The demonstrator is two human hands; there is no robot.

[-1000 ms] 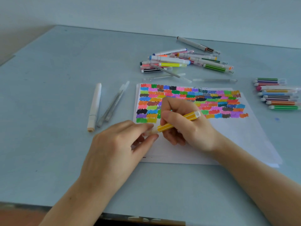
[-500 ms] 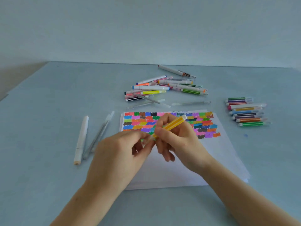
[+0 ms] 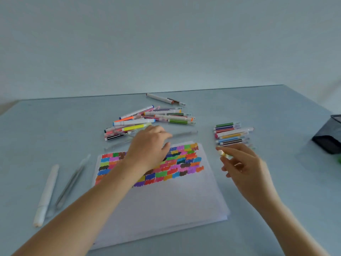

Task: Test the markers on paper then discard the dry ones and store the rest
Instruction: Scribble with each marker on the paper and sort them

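Right hand [image 3: 239, 163] beside sorted markers [image 3: 231, 133], grip pinching blurred marker [image 3: 222, 153]; left hand [image 3: 149, 146] slack.

i can read no words, brand names or numbers anywhere. the markers in the pile [image 3: 151, 120] and in the sorted row [image 3: 231, 133] bear only coloured stripes, and any print on their barrels is too small and blurred. my sheet of paper [image 3: 166, 196] carries only coloured scribble patches, no writing.
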